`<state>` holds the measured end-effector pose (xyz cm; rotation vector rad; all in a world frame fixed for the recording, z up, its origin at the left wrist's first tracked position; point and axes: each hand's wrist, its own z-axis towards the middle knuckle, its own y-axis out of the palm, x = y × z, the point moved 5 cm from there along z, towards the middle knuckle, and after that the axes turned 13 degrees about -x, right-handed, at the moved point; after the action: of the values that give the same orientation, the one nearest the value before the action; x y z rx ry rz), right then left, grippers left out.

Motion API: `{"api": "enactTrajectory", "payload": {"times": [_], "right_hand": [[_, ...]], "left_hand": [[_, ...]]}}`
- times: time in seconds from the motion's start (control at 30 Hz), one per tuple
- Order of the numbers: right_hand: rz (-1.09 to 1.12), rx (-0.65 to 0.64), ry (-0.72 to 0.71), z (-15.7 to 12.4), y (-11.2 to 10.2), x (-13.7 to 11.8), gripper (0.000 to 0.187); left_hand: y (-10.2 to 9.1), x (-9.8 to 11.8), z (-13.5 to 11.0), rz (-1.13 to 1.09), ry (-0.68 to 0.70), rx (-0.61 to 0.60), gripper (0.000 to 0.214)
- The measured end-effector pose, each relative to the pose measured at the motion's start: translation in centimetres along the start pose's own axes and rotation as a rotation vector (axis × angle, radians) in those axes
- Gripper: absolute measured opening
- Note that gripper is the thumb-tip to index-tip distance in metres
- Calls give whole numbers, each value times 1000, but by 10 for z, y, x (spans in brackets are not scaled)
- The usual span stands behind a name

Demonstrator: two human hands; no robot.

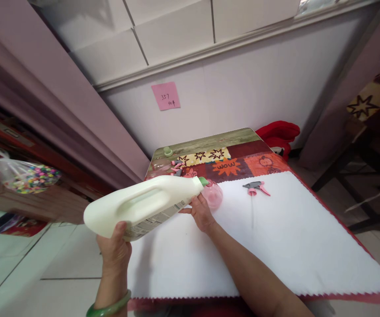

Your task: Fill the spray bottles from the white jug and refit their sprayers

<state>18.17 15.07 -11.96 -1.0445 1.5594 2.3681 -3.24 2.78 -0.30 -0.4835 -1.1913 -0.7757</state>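
Note:
A large cream-white jug [110, 211] with a side handle and a printed label is tipped, its green-tinted spout pointing right. My left hand [115, 251] grips the jug near its base, thumb over the edge. Under the jug's neck, my right hand [202, 213] has its fingers against the neck. The spout meets the top of a translucent pink spray bottle [214, 196] standing on the table; the exact contact is partly hidden. A grey and pink trigger sprayer head [255, 188] with its thin tube lies to the right.
A white mat [276, 246] covers much of the patterned table. Behind the jug lie more sprayer heads [176, 166], a clear pink bottle [160, 168] and a green cap [168, 151]. A bag of colourful beads [31, 176] hangs left. A pink note [166, 96] is on the wall.

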Motion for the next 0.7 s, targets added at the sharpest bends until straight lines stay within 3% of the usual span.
{"api": "enactTrajectory", "payload": {"times": [0.47, 0.7], "right_hand": [[-4, -2, 4, -1, 2, -2, 57], [5, -5, -2, 0, 1, 0, 56]], "left_hand": [[0, 1, -1, 16, -1, -3, 61], [6, 8, -2, 129, 8, -2, 69]]}}
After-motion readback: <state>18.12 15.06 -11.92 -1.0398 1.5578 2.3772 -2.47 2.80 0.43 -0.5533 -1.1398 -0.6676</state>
